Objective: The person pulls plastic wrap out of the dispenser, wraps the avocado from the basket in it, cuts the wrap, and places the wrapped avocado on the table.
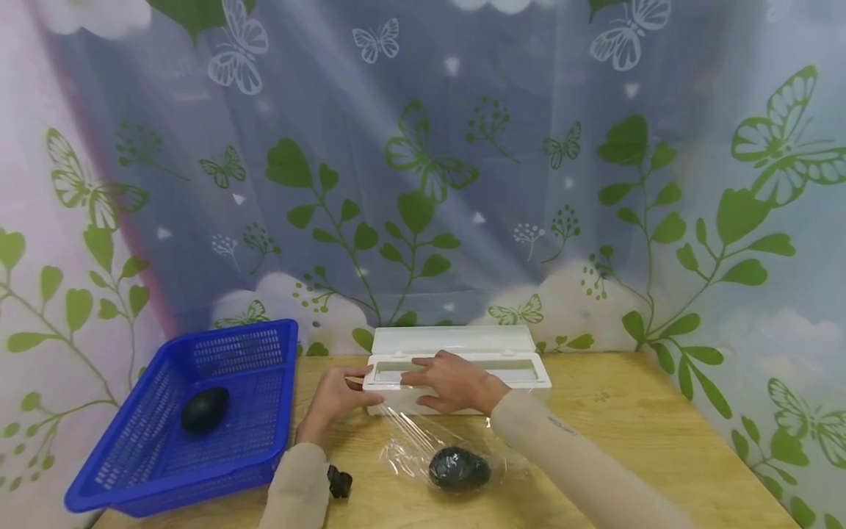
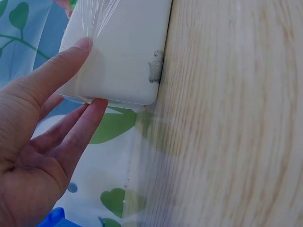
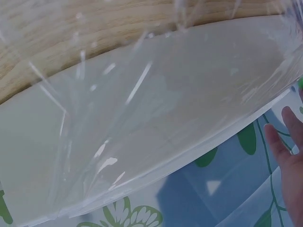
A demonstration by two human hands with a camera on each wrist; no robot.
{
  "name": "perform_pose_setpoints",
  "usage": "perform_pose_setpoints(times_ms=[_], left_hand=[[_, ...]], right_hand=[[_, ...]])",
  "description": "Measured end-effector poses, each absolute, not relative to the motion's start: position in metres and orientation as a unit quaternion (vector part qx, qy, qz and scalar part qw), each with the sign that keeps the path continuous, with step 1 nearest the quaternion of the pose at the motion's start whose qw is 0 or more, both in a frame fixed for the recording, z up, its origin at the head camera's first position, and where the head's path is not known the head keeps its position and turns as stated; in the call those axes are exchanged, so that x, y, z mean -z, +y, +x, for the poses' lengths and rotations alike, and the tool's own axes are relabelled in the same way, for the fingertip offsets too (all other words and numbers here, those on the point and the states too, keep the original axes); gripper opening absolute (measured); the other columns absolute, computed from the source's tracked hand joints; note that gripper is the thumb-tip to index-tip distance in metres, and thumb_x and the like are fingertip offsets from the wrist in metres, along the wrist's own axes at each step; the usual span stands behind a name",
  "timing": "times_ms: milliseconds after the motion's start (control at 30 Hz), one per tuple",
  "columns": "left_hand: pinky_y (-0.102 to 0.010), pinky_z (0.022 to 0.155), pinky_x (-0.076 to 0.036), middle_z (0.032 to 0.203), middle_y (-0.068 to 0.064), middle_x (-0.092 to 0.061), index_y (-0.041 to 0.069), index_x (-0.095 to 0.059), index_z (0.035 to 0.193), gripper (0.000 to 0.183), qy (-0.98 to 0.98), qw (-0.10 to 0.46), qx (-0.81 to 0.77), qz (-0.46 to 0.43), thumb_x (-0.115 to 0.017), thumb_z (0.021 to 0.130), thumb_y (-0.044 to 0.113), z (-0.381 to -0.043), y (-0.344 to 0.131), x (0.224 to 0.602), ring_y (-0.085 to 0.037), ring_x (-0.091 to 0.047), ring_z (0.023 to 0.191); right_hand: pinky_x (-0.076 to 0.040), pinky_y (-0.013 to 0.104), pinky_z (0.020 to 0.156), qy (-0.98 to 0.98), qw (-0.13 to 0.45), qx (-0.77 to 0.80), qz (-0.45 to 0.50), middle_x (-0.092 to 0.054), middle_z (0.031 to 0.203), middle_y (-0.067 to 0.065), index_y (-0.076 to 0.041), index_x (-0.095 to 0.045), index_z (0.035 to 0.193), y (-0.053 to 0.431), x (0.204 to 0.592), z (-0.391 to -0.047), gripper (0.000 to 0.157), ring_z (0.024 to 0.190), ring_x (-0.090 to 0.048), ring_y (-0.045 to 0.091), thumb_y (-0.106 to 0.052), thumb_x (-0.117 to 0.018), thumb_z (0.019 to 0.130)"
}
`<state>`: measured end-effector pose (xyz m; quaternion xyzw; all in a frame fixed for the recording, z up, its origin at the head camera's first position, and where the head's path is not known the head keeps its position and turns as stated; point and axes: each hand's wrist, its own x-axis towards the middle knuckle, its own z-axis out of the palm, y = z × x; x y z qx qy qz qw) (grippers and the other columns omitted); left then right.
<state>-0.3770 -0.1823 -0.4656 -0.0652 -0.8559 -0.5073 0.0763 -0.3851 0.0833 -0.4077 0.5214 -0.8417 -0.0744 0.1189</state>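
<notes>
A white cling film dispenser stands on the table with its lid raised at the back. My left hand pinches the dispenser's left end, thumb on the front face over gathered film and fingers at the end edge. Over the long top opening lies my right hand, its fingers extended and its thumb by the front face. From the dispenser's front, clear cling film drapes toward the near side, creased and bunched at the left. A dark avocado-shaped fruit sits under or in that film.
To the left is a blue plastic basket with another dark avocado-shaped fruit in it. A small black object shows beside the left wrist. Behind the wooden table hangs a curtain printed with leaves and butterflies.
</notes>
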Motion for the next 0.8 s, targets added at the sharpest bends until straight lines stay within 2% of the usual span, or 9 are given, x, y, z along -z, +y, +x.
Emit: perform_pose_setpoints(times_ms=[533, 800], left_hand=[[-0.035, 0.070, -0.064, 0.124, -0.023, -0.073, 0.003, -0.075, 0.123, 0.060, -0.855, 0.080, 0.509, -0.055, -0.097, 0.068, 0.008, -0.376, -0.177, 0.466, -0.026, -0.076, 0.089], [-0.035, 0.070, -0.064, 0.125, -0.024, -0.072, 0.001, -0.073, 0.125, 0.062, -0.853, 0.076, 0.513, -0.057, -0.096, 0.068, 0.008, -0.376, -0.179, 0.465, -0.027, -0.076, 0.090]], right_hand=[[-0.056, 0.046, 0.096, -0.833, 0.140, 0.076, 0.530, -0.068, 0.139, -0.007, -0.022, -0.064, 0.138, 0.089, 0.409, -0.385, 0.041, 0.136, -0.060, 0.025, -0.031, -0.067, 0.099], [-0.056, 0.047, 0.098, -0.839, 0.146, 0.084, 0.517, -0.074, 0.129, -0.007, -0.024, -0.066, 0.131, 0.098, 0.407, -0.384, 0.034, 0.133, -0.062, 0.026, -0.029, -0.069, 0.097]])
